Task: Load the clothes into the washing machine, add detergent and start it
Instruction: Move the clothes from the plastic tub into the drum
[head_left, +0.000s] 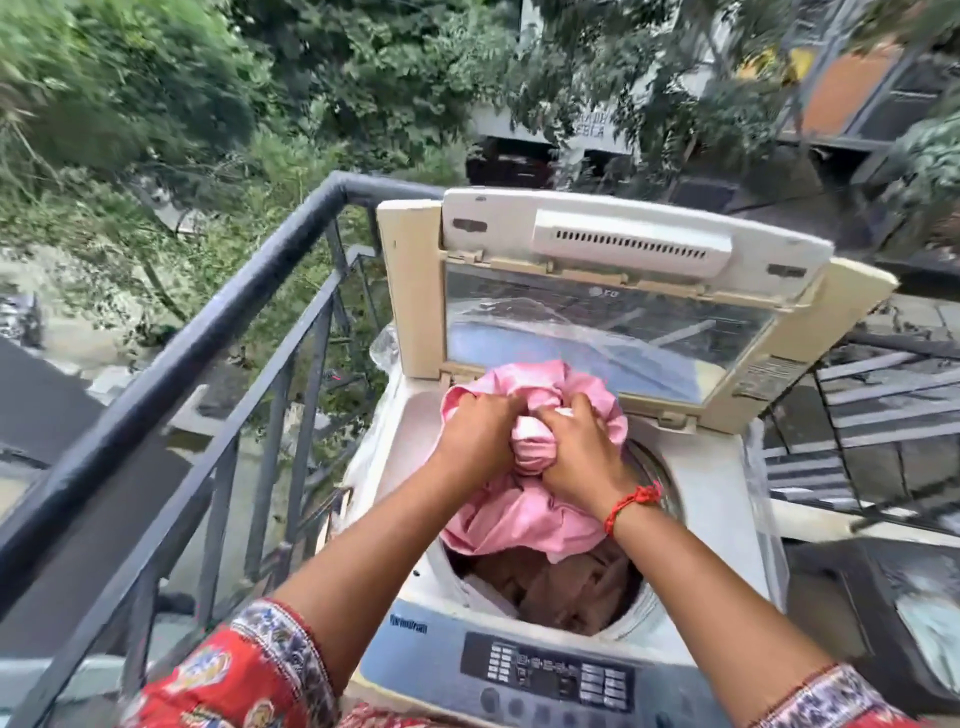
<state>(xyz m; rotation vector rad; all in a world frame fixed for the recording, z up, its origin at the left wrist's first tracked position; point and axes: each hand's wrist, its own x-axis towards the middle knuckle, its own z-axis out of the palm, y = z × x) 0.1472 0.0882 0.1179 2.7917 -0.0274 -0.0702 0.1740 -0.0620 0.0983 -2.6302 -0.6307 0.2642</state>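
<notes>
a bunched pink garment (524, 499) sits at the mouth of the washing machine (722, 499), partly over the round drum opening and partly lifted above it. both hands are closed on it side by side, nearly touching: the left hand (475, 434) grips a fold on the left of the bundle, the right hand (579, 449) is fisted on a knot of the same cloth, with a bit of white showing between the fingers. below the pink cloth, brownish clothes (566, 587) already lie inside the drum. a red thread bracelet (631, 504) circles the right wrist, and red patterned sleeves (249, 670) cover both upper forearms.

the machine is a top loader with its lid (613, 291) folded up and standing open behind the hands; the lid has a clear window. the control panel (550, 675) with its dark button block runs along the near edge, just under the arms. clear plastic wrap (384, 345) clings to the left side of the cabinet.

a dark metal railing (208, 332) runs along the left, just beside the machine, with green trees (311, 78) beyond it. to the right are more railings and a dark bin-like object whose details are blurred.
</notes>
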